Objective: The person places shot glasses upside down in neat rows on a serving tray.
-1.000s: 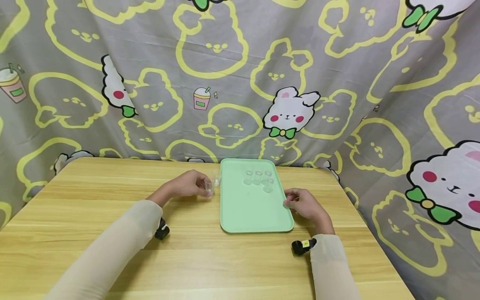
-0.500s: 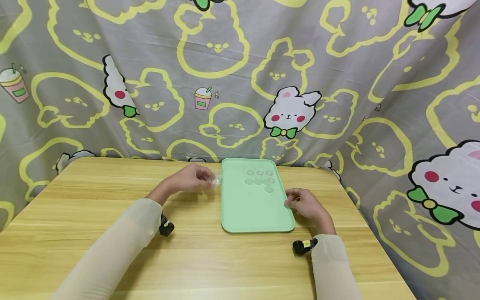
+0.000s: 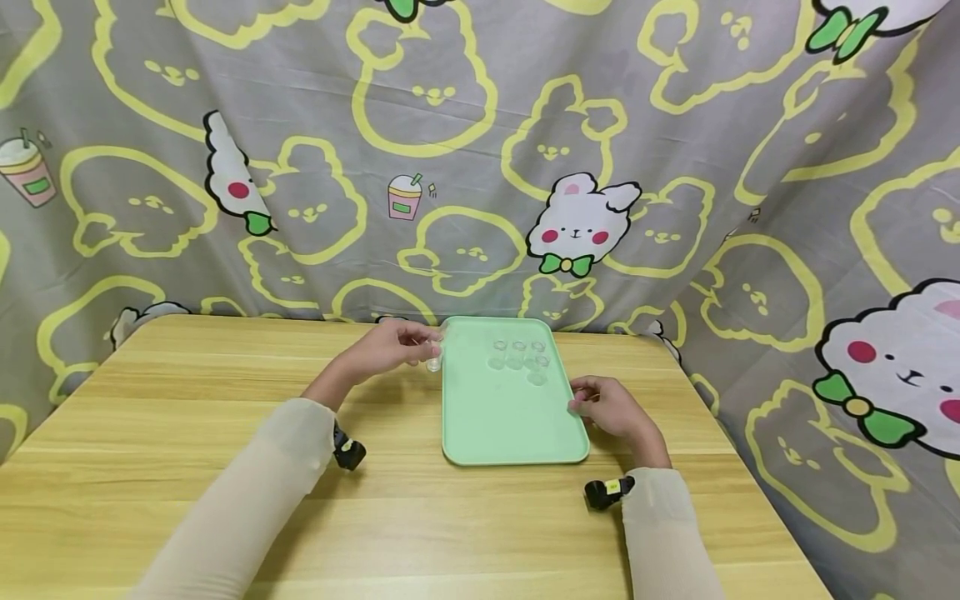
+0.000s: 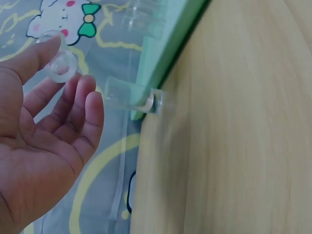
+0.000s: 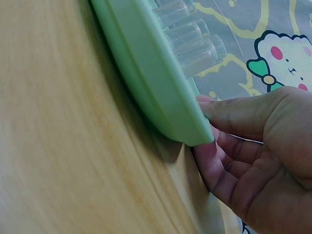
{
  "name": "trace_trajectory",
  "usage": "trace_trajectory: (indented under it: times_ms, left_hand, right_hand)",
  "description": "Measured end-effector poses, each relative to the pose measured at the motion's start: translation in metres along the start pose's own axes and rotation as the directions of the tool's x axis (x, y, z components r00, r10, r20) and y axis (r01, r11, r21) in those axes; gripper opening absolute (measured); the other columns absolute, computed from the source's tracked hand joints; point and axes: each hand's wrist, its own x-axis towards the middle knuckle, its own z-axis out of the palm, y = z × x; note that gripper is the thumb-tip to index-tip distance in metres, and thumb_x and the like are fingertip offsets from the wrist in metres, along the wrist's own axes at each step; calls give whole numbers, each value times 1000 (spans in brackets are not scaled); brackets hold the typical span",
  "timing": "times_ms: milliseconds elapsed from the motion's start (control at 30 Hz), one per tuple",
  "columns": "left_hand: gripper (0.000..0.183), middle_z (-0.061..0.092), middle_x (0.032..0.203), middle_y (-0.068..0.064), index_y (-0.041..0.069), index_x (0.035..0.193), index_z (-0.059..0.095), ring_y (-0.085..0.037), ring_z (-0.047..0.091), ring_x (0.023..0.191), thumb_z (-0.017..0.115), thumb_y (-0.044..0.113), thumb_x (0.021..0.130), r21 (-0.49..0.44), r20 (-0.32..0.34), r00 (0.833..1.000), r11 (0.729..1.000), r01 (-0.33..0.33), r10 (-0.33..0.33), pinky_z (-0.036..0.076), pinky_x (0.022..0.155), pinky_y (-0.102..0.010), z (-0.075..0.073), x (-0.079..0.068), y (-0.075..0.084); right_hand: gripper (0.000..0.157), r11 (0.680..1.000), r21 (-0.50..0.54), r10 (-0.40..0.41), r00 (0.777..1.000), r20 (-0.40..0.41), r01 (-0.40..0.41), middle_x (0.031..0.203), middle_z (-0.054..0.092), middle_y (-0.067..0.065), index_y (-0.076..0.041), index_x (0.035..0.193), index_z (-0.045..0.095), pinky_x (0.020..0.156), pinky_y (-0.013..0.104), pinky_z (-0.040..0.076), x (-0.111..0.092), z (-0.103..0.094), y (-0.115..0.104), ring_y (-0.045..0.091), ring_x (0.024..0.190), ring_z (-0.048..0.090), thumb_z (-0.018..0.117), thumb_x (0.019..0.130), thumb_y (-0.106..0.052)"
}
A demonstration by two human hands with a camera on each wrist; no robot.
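Observation:
Pinched between thumb and fingers of my left hand (image 3: pixel 386 346) is a small clear glass (image 4: pixel 62 66), lifted off the table in the left wrist view, its thick round base facing the camera. Another clear glass (image 4: pixel 134 96) stands on the table just left of the tray; the hand partly covers it in the head view. My right hand (image 3: pixel 609 407) grips the right rim of a light green tray (image 3: pixel 495 425), thumb over the edge and fingers below in the right wrist view. Several clear glasses (image 3: pixel 519 354) stand on the tray's far right part.
The wooden table (image 3: pixel 420 533) carries the tray near its far edge. A grey curtain (image 3: pixel 465 183) with yellow outlines and white rabbits hangs close behind the table and along the right side.
My left hand has carried the glass away from me and slightly right, toward the tray's far left side. The right hand stays on the tray rim, and the tray has not moved.

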Motion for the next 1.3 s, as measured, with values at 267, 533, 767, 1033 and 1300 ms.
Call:
trace_trajectory:
  times_ms: [267, 533, 767, 1033, 1300]
  left_hand:
    - [43, 66, 114, -11, 7, 138, 65, -48, 63, 103, 68, 29, 101, -72, -46, 999, 997, -20, 17, 53, 96, -58, 10, 6, 5]
    - [41, 70, 105, -14, 7, 135, 68, -38, 64, 94, 68, 30, 101, -56, -97, 994, 997, -53, 48, 50, 90, -62, 24, 15, 11]
    - [52, 70, 105, -9, 10, 142, 62, -29, 68, 94, 75, 31, 96, -127, -148, 988, 990, -59, 40, 52, 90, -61, 39, 24, 21]
    - [44, 66, 106, -9, 9, 123, 63, -26, 69, 93, 83, 29, 89, -335, -268, 963, 939, -80, -14, 58, 83, -38, 56, 35, 36]
    - [36, 63, 104, -10, 0, 113, 61, -30, 71, 93, 83, 15, 89, -477, -327, 945, 866, -147, -20, 58, 92, -46, 71, 44, 44]
  right_hand:
    - [37, 1000, 8, -15, 1000, 8, 15, 101, 62, 14, 9, 134, 59, 74, 36, 56, 0, 0, 1, 24, 88, 57, 65, 100, -5]
    - [37, 1000, 16, -21, 1000, 13, 21, 101, 62, 14, 10, 133, 59, 74, 36, 57, -1, 1, -1, 24, 88, 58, 64, 100, -4]
    - [37, 1000, 26, -7, 1000, 11, 7, 102, 62, 14, 9, 134, 59, 74, 36, 56, -1, 1, 1, 24, 88, 57, 64, 100, -4]
    - [37, 1000, 25, -7, 1000, 4, 6, 102, 62, 15, 9, 135, 58, 75, 35, 58, -1, 0, 2, 24, 90, 59, 63, 100, -4]
    - [38, 1000, 24, 5, 1000, 5, -5, 103, 62, 14, 8, 136, 58, 74, 34, 57, -1, 0, 0, 23, 90, 59, 63, 101, -5]
